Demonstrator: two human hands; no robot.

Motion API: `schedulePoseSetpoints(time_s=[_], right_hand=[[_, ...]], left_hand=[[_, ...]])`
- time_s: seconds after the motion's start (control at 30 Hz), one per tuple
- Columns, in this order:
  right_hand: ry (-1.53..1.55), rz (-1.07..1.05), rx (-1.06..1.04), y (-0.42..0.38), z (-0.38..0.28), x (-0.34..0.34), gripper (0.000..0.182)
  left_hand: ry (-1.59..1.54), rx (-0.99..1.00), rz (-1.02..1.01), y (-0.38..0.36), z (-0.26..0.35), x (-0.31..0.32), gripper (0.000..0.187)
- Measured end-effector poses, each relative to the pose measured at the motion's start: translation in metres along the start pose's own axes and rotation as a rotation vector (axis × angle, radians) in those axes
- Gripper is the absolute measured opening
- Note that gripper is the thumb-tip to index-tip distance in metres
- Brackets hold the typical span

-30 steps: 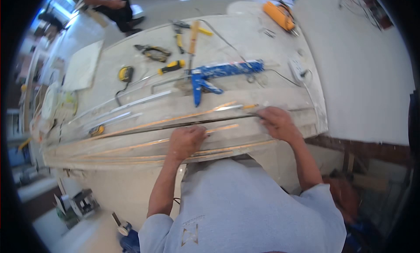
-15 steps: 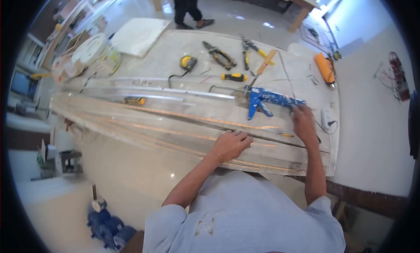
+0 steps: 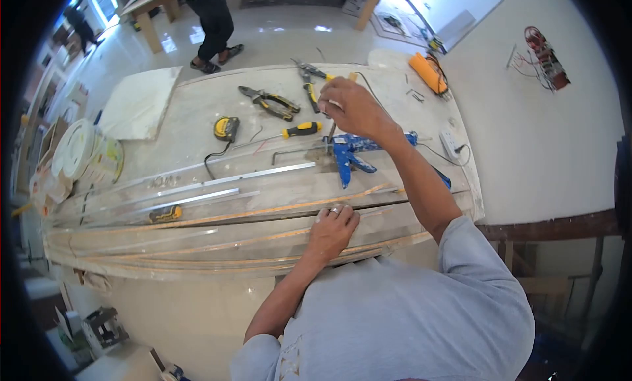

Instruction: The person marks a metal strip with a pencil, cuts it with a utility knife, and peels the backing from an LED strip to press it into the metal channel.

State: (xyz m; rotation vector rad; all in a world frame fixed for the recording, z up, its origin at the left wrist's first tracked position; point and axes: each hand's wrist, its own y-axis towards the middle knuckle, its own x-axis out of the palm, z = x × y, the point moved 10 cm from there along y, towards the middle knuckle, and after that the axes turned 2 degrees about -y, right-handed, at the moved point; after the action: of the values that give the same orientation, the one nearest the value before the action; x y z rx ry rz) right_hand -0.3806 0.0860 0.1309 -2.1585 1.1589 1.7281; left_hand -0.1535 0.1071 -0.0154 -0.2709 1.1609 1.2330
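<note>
My left hand [image 3: 334,233], with a ring on one finger, lies at the near side of the table, its fingers curled over a thin copper-coloured strip [image 3: 276,236]. That strip runs beneath the hand and out past it. My right hand [image 3: 355,111] is above the tools with bent fingers, covering most of a wooden-handled tool [image 3: 353,77]; the grip itself is hidden. Below its wrist lies a blue caulking gun [image 3: 349,158]. To the left are a yellow-and-black screwdriver [image 3: 303,129], pliers [image 3: 270,103] and cutters [image 3: 309,91].
A tape measure [image 3: 226,128], metal channels [image 3: 263,173] and a small yellow-black tool [image 3: 166,214] lie on the table [image 3: 197,91]. A white bucket [image 3: 89,150] stands left. An orange tool [image 3: 428,73] and power strip [image 3: 451,144] are right. A person [image 3: 214,25] stands beyond.
My right hand has moved left and away from me, from the caulking gun's far right end to the wooden-handled tool. My left hand stays on the strip. The view has shifted.
</note>
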Motion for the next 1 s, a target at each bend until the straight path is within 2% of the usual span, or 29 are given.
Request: schedulePoseSetpoints(time_s=[0.2, 0.37, 0.43, 0.5, 0.53, 0.6, 0.7, 0.83, 0.9, 1.0], right_hand=[[-0.054, -0.048, 0.123, -0.028, 0.029, -0.022, 0.022], [-0.028, -0.013, 0.326, -0.105, 0.049, -0.064, 0.023], [-0.013, 0.053, 0.325, -0.147, 0.051, -0.084, 0.023], [0.179, 0.169, 0.680, -0.204, 0.069, -0.106, 0.023], [0.174, 0.177, 0.694, -0.227, 0.068, -0.112, 0.023], [0.068, 0.302, 0.951, -0.294, 0.085, -0.127, 0.023], [0.178, 0.333, 1.083, -0.361, 0.100, -0.115, 0.022], [0.070, 0.266, 0.978, -0.372, 0.126, -0.109, 0.018], [-0.183, 0.205, 0.744, -0.340, 0.128, -0.113, 0.015], [-0.036, 0.245, 0.657, -0.323, 0.133, -0.114, 0.015]], left_hand=[[-0.026, 0.035, -0.014, 0.002, -0.001, -0.001, 0.022], [-0.038, 0.080, 0.018, 0.005, 0.005, -0.005, 0.021], [-0.033, 0.083, 0.018, 0.005, 0.006, -0.007, 0.019], [-0.010, 0.054, 0.009, 0.004, 0.004, -0.006, 0.022], [-0.016, 0.066, 0.001, 0.003, 0.005, -0.005, 0.022], [0.011, 0.057, 0.020, 0.003, 0.006, -0.008, 0.025], [0.031, 0.054, 0.026, 0.002, 0.008, -0.010, 0.029], [0.055, 0.023, 0.032, 0.007, 0.011, -0.014, 0.033], [0.073, -0.041, -0.019, 0.005, 0.010, -0.012, 0.036], [0.133, -0.114, -0.001, 0.006, 0.016, -0.012, 0.036]])
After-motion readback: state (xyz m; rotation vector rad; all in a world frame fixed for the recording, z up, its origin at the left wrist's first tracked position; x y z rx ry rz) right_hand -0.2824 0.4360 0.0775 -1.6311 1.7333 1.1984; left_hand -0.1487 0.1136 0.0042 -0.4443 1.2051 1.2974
